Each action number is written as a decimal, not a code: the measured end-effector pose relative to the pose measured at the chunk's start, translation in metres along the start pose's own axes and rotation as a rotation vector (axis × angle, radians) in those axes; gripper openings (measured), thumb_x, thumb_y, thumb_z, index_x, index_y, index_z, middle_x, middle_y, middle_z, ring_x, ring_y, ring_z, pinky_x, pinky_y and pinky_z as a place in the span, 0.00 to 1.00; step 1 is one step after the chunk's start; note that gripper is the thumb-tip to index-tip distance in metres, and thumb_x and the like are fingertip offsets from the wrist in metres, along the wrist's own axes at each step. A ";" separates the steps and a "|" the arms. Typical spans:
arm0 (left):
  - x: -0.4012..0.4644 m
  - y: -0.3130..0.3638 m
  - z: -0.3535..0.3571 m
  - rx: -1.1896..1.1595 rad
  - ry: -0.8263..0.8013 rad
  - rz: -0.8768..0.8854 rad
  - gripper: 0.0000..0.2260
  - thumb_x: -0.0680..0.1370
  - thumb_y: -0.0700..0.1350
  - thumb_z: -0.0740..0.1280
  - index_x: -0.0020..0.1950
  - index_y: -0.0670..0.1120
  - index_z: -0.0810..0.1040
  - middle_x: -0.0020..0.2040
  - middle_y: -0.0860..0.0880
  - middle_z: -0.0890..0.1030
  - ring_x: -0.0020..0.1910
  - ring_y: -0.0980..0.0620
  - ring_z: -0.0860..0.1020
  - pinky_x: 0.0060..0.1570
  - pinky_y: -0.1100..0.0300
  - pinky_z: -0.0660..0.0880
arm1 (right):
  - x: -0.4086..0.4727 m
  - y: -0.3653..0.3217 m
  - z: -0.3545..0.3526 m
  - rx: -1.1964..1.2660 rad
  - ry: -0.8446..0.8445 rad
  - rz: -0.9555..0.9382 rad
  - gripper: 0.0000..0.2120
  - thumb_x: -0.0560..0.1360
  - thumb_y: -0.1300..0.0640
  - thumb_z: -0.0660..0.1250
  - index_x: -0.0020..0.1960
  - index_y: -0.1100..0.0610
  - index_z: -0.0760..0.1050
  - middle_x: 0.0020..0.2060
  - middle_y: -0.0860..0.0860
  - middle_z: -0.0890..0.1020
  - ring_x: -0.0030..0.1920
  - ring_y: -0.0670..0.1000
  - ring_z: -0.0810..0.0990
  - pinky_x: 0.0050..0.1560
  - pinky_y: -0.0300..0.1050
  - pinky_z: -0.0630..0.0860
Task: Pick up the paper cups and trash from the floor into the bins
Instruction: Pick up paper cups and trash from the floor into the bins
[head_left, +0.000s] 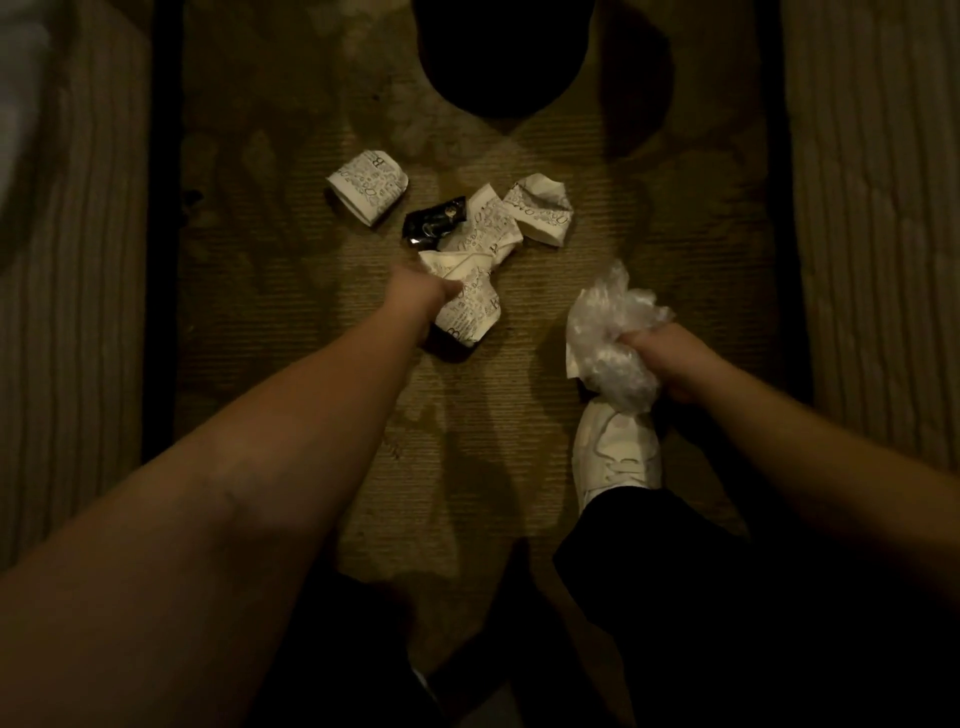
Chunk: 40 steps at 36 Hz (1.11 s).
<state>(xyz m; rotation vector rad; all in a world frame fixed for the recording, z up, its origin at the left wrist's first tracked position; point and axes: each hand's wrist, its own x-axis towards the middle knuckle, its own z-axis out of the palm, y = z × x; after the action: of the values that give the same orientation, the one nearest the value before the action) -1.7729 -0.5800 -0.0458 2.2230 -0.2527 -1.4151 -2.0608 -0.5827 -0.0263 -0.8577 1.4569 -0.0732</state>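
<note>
Crushed white paper cups with black lettering lie on the brown carpet. My left hand (415, 296) grips the nearest crushed cup (467, 312). Beyond it lie another flattened cup (485, 231), a third crumpled cup (543, 210) to the right and a fourth cup (369, 187) apart at the left. A small black wrapper (434, 226) lies between them. My right hand (670, 364) holds a wad of clear crumpled plastic (613, 338) above my white shoe (615, 452). A dark round bin (501, 57) stands at the top of the view.
Ribbed beige upholstery or bedding (67, 291) borders the carpet strip on the left, and the same (878, 223) on the right, with dark frames along each edge. My dark trouser legs (675, 597) fill the bottom of the view.
</note>
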 end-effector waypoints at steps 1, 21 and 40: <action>-0.002 -0.001 -0.003 0.011 -0.002 -0.021 0.30 0.70 0.40 0.78 0.69 0.44 0.70 0.65 0.44 0.77 0.63 0.43 0.76 0.60 0.44 0.76 | 0.000 -0.003 0.001 0.004 -0.004 0.002 0.07 0.80 0.57 0.66 0.57 0.53 0.77 0.48 0.53 0.83 0.47 0.52 0.83 0.40 0.45 0.77; -0.036 0.042 -0.051 -0.161 -0.163 0.184 0.19 0.72 0.32 0.74 0.62 0.41 0.79 0.53 0.45 0.85 0.51 0.47 0.84 0.52 0.51 0.81 | 0.004 -0.086 0.004 0.050 0.084 -0.086 0.22 0.78 0.51 0.68 0.69 0.56 0.72 0.57 0.56 0.82 0.55 0.56 0.82 0.53 0.53 0.79; -0.103 0.271 -0.091 -0.234 -0.036 0.618 0.22 0.73 0.36 0.74 0.66 0.42 0.74 0.56 0.47 0.82 0.52 0.48 0.82 0.48 0.53 0.80 | -0.012 -0.372 -0.042 -0.176 0.318 -0.612 0.30 0.78 0.47 0.68 0.75 0.56 0.63 0.60 0.52 0.74 0.60 0.53 0.76 0.51 0.46 0.72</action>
<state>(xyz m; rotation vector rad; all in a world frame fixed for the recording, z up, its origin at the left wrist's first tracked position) -1.7099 -0.7444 0.2017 1.7189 -0.6809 -1.0758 -1.9335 -0.8596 0.1915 -1.4665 1.4567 -0.5675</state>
